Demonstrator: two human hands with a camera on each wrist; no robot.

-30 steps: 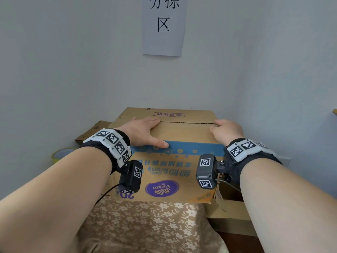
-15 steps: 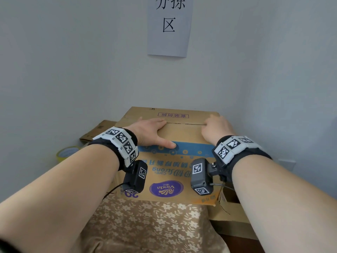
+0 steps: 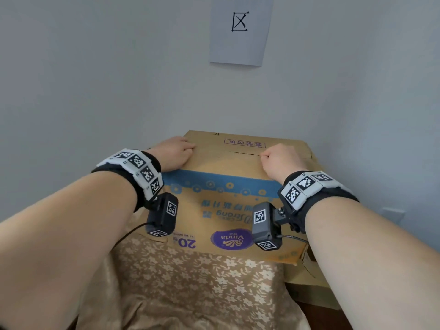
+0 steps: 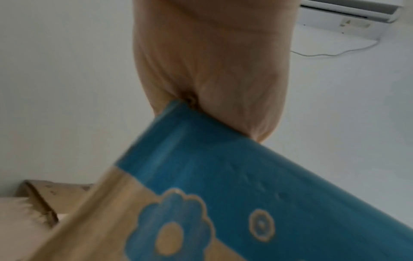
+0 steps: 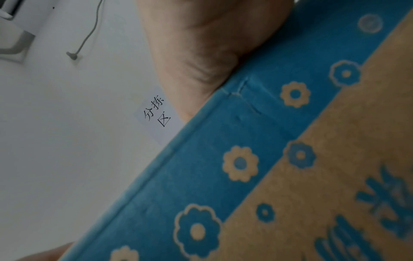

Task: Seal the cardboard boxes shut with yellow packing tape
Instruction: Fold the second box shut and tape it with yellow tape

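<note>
A brown cardboard box (image 3: 228,210) with a blue flowered band and a purple logo stands on a floral cloth. Its top flaps lie shut with a thin seam slit (image 3: 245,153) showing. My left hand (image 3: 175,151) rests on the top at the left edge, fingers curled under. On the right part of the top, my right hand (image 3: 278,158) rests with its knuckles at the end of the slit and its fingers curled. I see nothing held in either hand. The wrist views show only palm heels against the blue band (image 4: 223,167) (image 5: 223,141). No tape roll is in view.
The box sits in a wall corner, with a paper sign (image 3: 240,29) above it. A second cardboard box (image 3: 309,282) stands lower at the right. Flat cardboard (image 4: 44,194) lies left of the box. The floral cloth (image 3: 190,282) covers the surface in front.
Both hands were flat on the box top; they have slid farther back and their fingers have curled. The left hand moved out to the left edge.
</note>
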